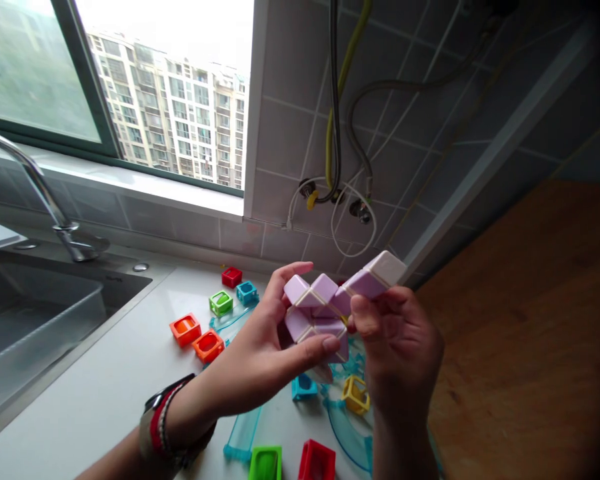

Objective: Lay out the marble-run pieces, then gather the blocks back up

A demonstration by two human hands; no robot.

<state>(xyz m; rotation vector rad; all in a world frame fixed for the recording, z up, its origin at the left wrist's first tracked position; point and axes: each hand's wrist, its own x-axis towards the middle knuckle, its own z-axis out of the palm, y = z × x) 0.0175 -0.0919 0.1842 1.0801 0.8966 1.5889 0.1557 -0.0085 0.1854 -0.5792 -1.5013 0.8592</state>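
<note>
A purple and white snake puzzle point(313, 327) made of wedge-shaped segments is held up above the white counter. My left hand point(273, 340) grips its folded left part, with the thumb pressed along the lower front. At the other side my right hand point(393, 333) pinches the straighter end, which slants up to the right and finishes in a white wedge. Part of the puzzle is hidden behind my fingers. Below it lie a yellow block point(355, 395) and a blue block point(304, 386), with clear blue track pieces point(347, 430) around them.
More hollow blocks lie on the counter point(115, 373): orange point(185, 329), green point(221, 303), red point(231, 277) and others near the front. To the left is a sink point(125, 283) with a plastic bin point(55, 340) and a faucet point(50, 193). Hoses point(334, 100) hang on the tiled wall.
</note>
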